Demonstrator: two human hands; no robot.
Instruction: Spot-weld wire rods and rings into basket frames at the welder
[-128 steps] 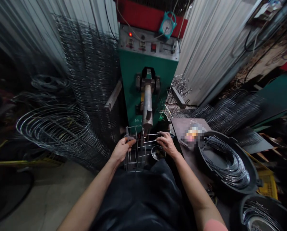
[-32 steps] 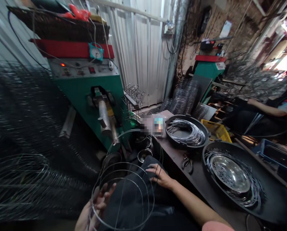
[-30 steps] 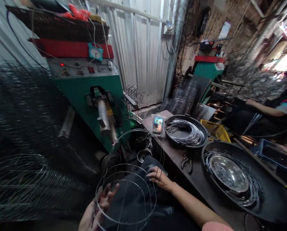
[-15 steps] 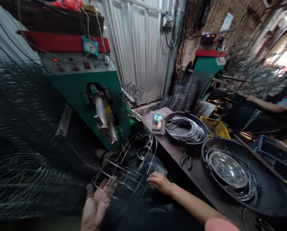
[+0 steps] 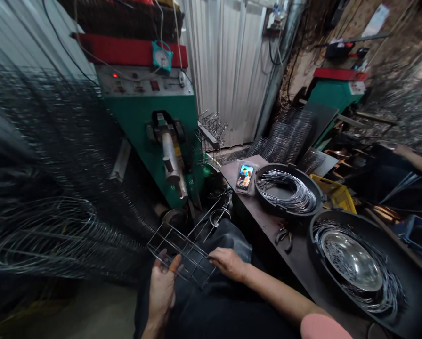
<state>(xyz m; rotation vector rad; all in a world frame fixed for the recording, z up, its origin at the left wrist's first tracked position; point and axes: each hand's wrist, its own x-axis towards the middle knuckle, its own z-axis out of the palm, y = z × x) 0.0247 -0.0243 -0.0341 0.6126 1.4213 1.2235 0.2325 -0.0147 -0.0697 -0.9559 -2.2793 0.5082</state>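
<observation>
A metal wire rack point(image 5: 188, 245) with a grid of thin rods is tilted above my lap, its long prongs reaching away toward the green machine. My left hand point(image 5: 163, 285) grips its near left edge, thumb over the wire and fingers underneath. On the rack's right side, my right hand point(image 5: 228, 263) pinches a rod between thumb and bent fingers. Dark cloth point(image 5: 228, 238) covers my legs below the rack. Ahead stands the green machine point(image 5: 143, 122), with a thick metal arm point(image 5: 170, 157) sticking out toward me.
Stacked wire frames point(image 5: 66, 226) crowd the left. On the bench point(image 5: 263, 221) at right are a phone point(image 5: 245, 178), pliers point(image 5: 284, 238), a black pan point(image 5: 319, 200) of wire rings, and a larger pan point(image 5: 405, 273) holding a metal bowl point(image 5: 352, 261). A co-worker's arm point(image 5: 414, 157) shows far right.
My left hand has gone from an open palm under the rack to gripping its edge. The rack has turned and tilted, my right hand staying on it. The view has shifted left.
</observation>
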